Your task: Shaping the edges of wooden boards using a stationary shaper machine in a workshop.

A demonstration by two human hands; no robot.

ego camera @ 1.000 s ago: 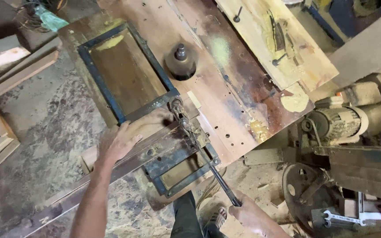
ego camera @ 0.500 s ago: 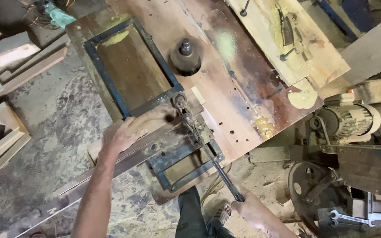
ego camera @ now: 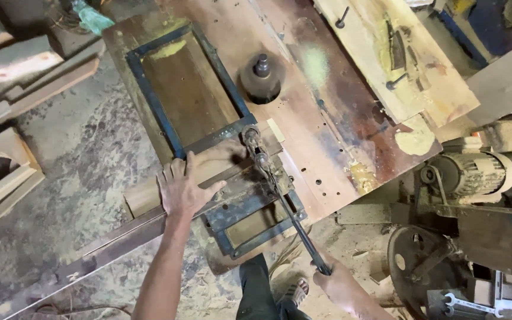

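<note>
Wood piece (ego camera: pixel 205 172) – L hand (ego camera: pixel 182 189) flat; R hand (ego camera: pixel 339 284) grips lever (ego camera: pixel 294 222).

Sawdust-strewn floor (ego camera: pixel 84 172), stacked timber (ego camera: pixel 13 65)

Beyond the left hand, a blue metal frame (ego camera: pixel 149 95) lies on the rusty table (ego camera: pixel 303 118). Right of the right hand sit an electric motor (ego camera: pixel 475 173) and pulley wheel (ego camera: pixel 416 264).

woodworking workshop: sawdust floor (ego camera: pixel 84 160), spindle machine table (ego camera: pixel 303 112), electric motor (ego camera: pixel 475 173), timber offcuts (ego camera: pixel 13 65).
</note>
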